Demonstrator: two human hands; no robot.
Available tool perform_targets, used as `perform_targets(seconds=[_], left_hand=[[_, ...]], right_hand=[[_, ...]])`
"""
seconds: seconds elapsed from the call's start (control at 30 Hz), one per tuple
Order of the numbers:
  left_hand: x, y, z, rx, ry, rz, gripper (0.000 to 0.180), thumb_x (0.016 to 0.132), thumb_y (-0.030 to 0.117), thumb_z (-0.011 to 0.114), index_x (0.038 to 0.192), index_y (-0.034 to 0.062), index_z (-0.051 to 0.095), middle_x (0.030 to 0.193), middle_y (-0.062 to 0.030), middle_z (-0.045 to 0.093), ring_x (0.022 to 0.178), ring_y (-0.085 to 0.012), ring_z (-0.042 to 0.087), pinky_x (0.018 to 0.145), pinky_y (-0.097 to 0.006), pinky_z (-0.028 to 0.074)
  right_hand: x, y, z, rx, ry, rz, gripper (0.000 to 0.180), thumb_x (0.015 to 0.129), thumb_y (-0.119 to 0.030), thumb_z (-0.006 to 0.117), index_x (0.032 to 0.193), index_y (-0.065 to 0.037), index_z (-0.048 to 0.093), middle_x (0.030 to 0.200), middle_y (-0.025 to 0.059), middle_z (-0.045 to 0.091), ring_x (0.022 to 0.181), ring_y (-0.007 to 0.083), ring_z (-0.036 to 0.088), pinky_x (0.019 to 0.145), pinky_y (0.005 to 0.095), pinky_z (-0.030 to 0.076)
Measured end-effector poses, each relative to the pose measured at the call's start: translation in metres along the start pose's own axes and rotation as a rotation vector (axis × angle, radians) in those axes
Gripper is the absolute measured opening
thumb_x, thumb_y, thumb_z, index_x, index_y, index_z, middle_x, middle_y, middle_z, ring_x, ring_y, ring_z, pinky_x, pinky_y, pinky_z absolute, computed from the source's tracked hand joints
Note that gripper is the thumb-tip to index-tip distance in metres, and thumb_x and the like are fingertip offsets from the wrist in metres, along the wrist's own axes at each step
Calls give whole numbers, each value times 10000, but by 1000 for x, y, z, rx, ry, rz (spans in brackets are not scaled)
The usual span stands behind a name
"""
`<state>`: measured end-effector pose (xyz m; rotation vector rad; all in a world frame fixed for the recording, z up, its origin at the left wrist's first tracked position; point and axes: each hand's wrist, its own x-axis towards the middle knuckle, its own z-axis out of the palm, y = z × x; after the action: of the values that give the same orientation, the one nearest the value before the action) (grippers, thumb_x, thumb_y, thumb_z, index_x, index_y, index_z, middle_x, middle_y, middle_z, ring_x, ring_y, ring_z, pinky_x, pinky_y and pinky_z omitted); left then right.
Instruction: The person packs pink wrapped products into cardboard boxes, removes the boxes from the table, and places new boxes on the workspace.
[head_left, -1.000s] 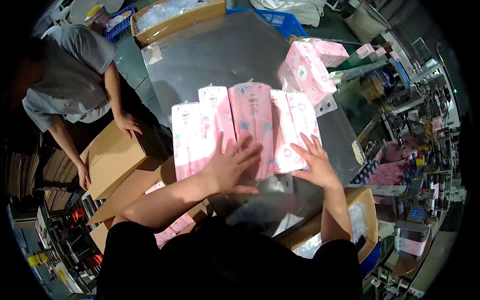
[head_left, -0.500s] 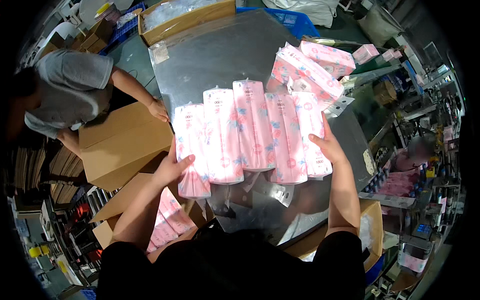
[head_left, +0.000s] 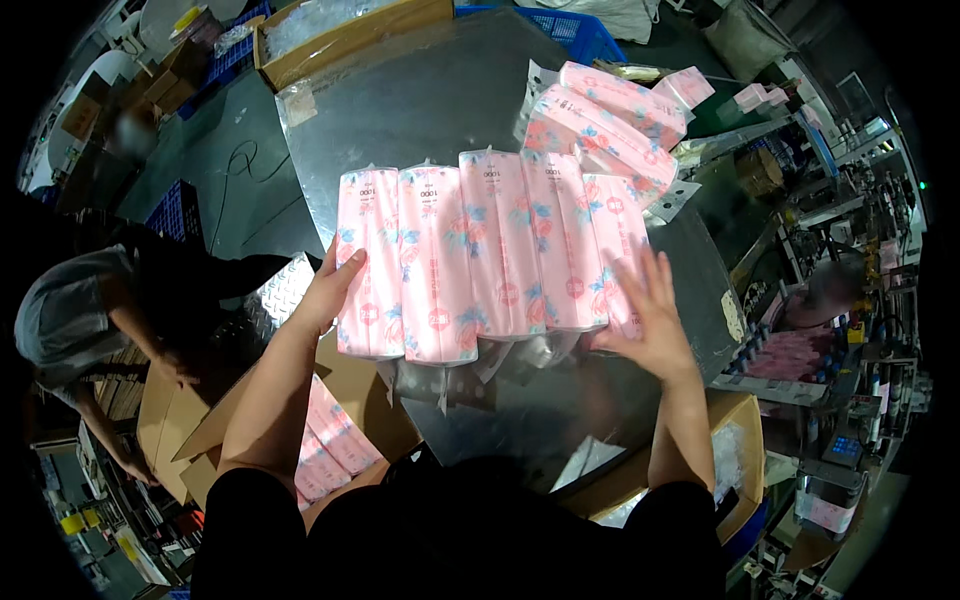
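Note:
Several pink floral tissue packs [head_left: 430,265] lie side by side in a row on the grey metal table [head_left: 390,110]. At the row's left end my left hand [head_left: 333,290] grips the outermost pack, its thumb on top and its fingers partly hidden along the side. My right hand [head_left: 655,325] is open, with fingers spread over the lower part of the rightmost pack [head_left: 615,225]. Beyond it, more tissue packs [head_left: 605,140] rest in a loose heap at the table's far right. Below my left forearm, an open carton [head_left: 365,400] holds further pink packs [head_left: 335,440].
A co-worker [head_left: 80,310] bends over a cardboard box [head_left: 170,410] at the left. Cartons of clear plastic stand at the far edge [head_left: 350,30] and near right [head_left: 738,450]. A blue crate [head_left: 570,35] sits behind the table; machinery [head_left: 840,390] lines the right.
The packs sit closer together and more even. My right hand has opened and slid down the rightmost pack. The co-worker and the box have moved away from the table, toward the lower left.

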<state>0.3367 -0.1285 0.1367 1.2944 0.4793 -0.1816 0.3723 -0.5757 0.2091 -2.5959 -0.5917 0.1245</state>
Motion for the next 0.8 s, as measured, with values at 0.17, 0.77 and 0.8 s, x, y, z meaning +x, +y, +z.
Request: perform_targets(seconds=[0.17,0.77,0.8], left_hand=[[8,2,10,-386,-83,-193,642,926,504,530,1370,45,460,1288,-163,574,1124,-286,596,965,-408,477],[-107,-31,-68,-897,-425,102,689,942,601,446,1406,92,442,1368,-109,525,1228,-251,521,1065,-388,387],[-136,-15,-87,-896,-480,108,684,940,604,452,1387,87,465,1351,-105,540,1210,-244,534,1057,-387,395]], right_hand=[[35,95,57,1531,26,388,638,946,-328,584,1446,-10,347,1380,163,486,1200,222,534,977,295,445],[77,-10,92,1534,-197,384,564,925,-391,584,1348,-39,463,1231,107,577,1081,183,583,890,305,479],[77,-28,103,1482,-280,368,562,923,-394,585,1343,-40,468,1225,105,580,1076,182,585,887,306,481]])
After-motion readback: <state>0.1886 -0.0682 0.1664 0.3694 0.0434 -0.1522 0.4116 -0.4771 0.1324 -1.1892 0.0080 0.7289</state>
